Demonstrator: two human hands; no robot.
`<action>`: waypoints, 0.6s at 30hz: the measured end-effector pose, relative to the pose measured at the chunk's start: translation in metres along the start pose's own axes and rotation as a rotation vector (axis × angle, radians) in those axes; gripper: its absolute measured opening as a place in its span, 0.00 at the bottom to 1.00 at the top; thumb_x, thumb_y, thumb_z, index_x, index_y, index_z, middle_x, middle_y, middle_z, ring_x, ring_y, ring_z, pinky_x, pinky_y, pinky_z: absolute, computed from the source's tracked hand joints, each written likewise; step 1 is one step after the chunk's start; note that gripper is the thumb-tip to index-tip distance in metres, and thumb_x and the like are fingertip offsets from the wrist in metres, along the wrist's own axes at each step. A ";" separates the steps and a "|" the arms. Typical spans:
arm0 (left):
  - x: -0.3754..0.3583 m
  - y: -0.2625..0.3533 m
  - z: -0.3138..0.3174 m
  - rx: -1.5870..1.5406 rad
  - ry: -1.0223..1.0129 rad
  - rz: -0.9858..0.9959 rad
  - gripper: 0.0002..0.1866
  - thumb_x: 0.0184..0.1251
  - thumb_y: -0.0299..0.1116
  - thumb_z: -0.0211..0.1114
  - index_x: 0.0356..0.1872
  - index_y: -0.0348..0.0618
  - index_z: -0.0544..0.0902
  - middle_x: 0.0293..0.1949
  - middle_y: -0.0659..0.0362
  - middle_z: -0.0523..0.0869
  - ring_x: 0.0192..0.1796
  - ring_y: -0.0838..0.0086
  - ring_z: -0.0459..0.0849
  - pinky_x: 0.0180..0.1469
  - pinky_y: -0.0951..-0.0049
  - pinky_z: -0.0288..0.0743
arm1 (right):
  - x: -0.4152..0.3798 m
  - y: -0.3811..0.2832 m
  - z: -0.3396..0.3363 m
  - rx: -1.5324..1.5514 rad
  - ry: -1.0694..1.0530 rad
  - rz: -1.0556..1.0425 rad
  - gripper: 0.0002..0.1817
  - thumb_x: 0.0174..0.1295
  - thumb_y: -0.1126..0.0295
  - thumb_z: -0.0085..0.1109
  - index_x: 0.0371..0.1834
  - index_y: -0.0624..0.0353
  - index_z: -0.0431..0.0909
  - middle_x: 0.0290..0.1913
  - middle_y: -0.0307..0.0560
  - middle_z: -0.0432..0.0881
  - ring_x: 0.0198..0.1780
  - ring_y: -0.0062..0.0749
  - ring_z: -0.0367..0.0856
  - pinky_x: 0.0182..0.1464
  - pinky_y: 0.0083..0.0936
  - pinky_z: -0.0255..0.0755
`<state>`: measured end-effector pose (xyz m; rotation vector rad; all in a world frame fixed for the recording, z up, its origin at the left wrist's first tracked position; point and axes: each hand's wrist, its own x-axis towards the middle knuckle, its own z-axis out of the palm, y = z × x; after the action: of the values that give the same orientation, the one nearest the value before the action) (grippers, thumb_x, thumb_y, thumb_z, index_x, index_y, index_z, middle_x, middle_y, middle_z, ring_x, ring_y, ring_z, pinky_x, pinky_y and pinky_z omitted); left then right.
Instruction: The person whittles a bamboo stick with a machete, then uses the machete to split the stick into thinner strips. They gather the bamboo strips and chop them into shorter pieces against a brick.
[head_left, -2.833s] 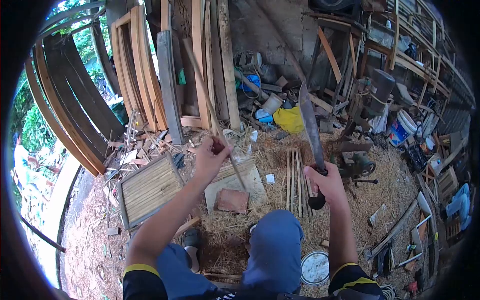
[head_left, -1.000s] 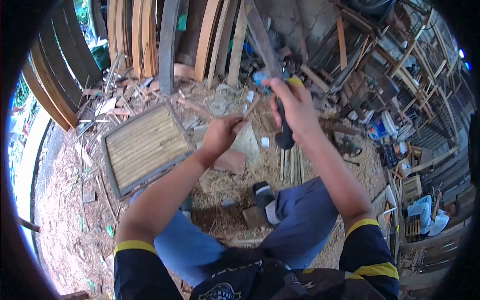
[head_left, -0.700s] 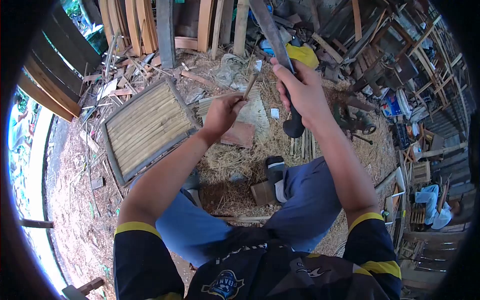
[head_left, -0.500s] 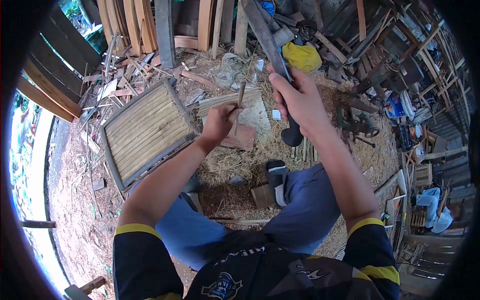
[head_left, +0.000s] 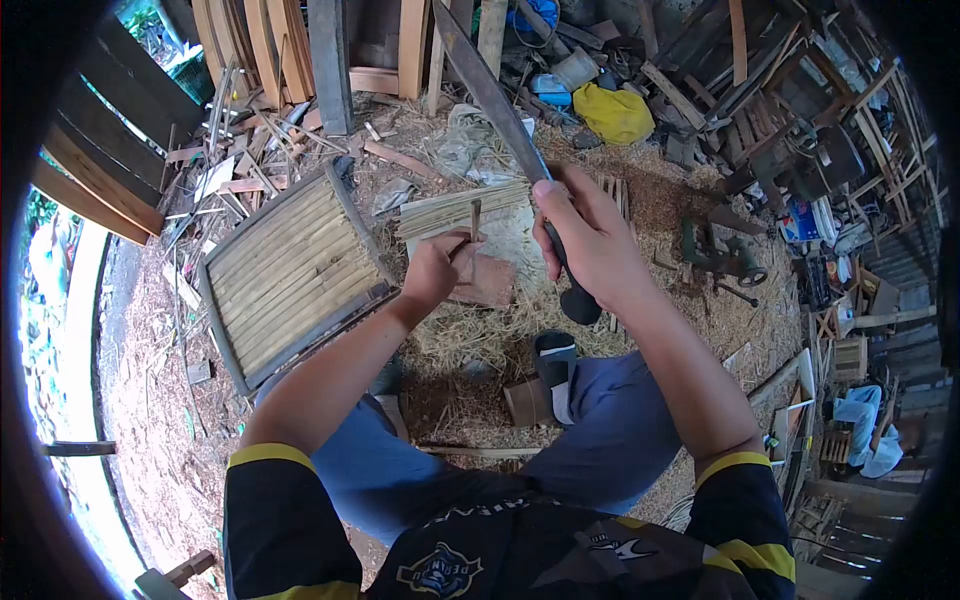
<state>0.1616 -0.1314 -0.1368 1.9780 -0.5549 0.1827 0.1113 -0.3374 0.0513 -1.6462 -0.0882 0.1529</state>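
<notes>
My right hand (head_left: 592,240) is wrapped round the black handle of a machete (head_left: 490,95), its long dark blade slanting up and to the left. In my left hand (head_left: 432,272) a thin wooden strip (head_left: 475,217) is pinched between the fingers, its upper end sticking up above them. Below that hand a flat reddish wood block (head_left: 492,282) lies on the ground. Just beyond it rests a bundle of thin split strips (head_left: 455,208) on a pale sheet (head_left: 515,228).
To the left lies a framed panel of bamboo slats (head_left: 295,265). Shavings (head_left: 450,335) cover the ground between my feet. A yellow bag (head_left: 612,113) sits among scrap at the back, with a metal vise-like tool (head_left: 720,245) at right. Another person (head_left: 865,425) is at far right.
My right hand has come lower and nearer, and the machete blade now leans farther left. The left hand has dropped slightly, still holding the strip.
</notes>
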 end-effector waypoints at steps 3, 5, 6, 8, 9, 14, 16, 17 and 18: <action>0.001 -0.005 0.004 0.016 -0.009 0.059 0.10 0.73 0.26 0.67 0.50 0.41 0.91 0.38 0.47 0.90 0.39 0.58 0.89 0.45 0.65 0.80 | 0.001 0.000 0.001 0.002 -0.015 0.045 0.25 0.81 0.54 0.52 0.68 0.62 0.69 0.25 0.36 0.74 0.18 0.19 0.71 0.22 0.22 0.66; -0.001 -0.008 0.006 0.033 -0.032 0.070 0.09 0.72 0.27 0.68 0.49 0.39 0.90 0.42 0.47 0.90 0.43 0.54 0.89 0.48 0.64 0.81 | 0.002 0.001 0.004 0.016 -0.037 0.077 0.24 0.81 0.54 0.51 0.69 0.61 0.68 0.26 0.36 0.74 0.18 0.19 0.71 0.21 0.22 0.66; -0.002 -0.007 0.006 0.038 -0.057 0.051 0.10 0.72 0.28 0.68 0.49 0.38 0.90 0.45 0.48 0.91 0.46 0.52 0.89 0.50 0.64 0.81 | 0.001 0.000 0.006 0.028 -0.042 0.090 0.23 0.82 0.54 0.49 0.69 0.59 0.68 0.27 0.37 0.74 0.18 0.20 0.71 0.21 0.23 0.68; -0.004 -0.003 0.006 0.067 -0.084 0.050 0.10 0.71 0.30 0.69 0.48 0.36 0.89 0.49 0.48 0.91 0.49 0.50 0.89 0.53 0.63 0.81 | -0.002 -0.004 0.010 0.049 -0.052 0.115 0.21 0.83 0.54 0.46 0.68 0.56 0.68 0.29 0.38 0.74 0.19 0.20 0.71 0.20 0.24 0.70; -0.004 -0.004 0.006 0.091 -0.086 0.067 0.10 0.71 0.30 0.70 0.48 0.36 0.89 0.49 0.48 0.91 0.50 0.50 0.89 0.53 0.62 0.81 | -0.002 -0.005 0.010 0.049 -0.056 0.103 0.21 0.83 0.54 0.45 0.68 0.55 0.68 0.29 0.39 0.74 0.19 0.20 0.71 0.20 0.24 0.69; -0.007 -0.004 0.007 0.072 -0.068 0.102 0.11 0.69 0.30 0.71 0.47 0.36 0.89 0.49 0.48 0.91 0.50 0.50 0.90 0.53 0.60 0.82 | -0.004 -0.005 0.010 0.107 -0.034 0.078 0.20 0.84 0.56 0.41 0.69 0.56 0.67 0.27 0.39 0.73 0.14 0.20 0.69 0.17 0.22 0.65; -0.009 -0.005 0.006 0.081 -0.056 0.125 0.10 0.68 0.30 0.71 0.46 0.36 0.89 0.49 0.48 0.91 0.49 0.49 0.90 0.52 0.59 0.82 | -0.005 -0.006 0.009 0.085 -0.056 0.090 0.20 0.84 0.56 0.40 0.67 0.56 0.68 0.26 0.39 0.73 0.14 0.20 0.68 0.17 0.22 0.64; -0.009 -0.006 0.005 0.078 -0.052 0.133 0.10 0.68 0.30 0.71 0.46 0.36 0.89 0.49 0.48 0.91 0.49 0.49 0.90 0.52 0.60 0.82 | -0.006 -0.006 0.008 0.075 -0.066 0.098 0.19 0.84 0.56 0.39 0.67 0.56 0.68 0.26 0.39 0.73 0.14 0.20 0.68 0.17 0.22 0.64; -0.009 -0.007 0.005 0.074 -0.048 0.142 0.10 0.68 0.29 0.71 0.46 0.35 0.89 0.49 0.49 0.91 0.49 0.49 0.90 0.52 0.60 0.82 | -0.007 -0.006 0.009 0.050 -0.079 0.109 0.21 0.84 0.56 0.39 0.70 0.56 0.67 0.26 0.39 0.73 0.15 0.19 0.68 0.17 0.22 0.64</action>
<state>0.1563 -0.1305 -0.1476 2.0197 -0.7298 0.2474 0.1026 -0.3287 0.0568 -1.5953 -0.0546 0.3008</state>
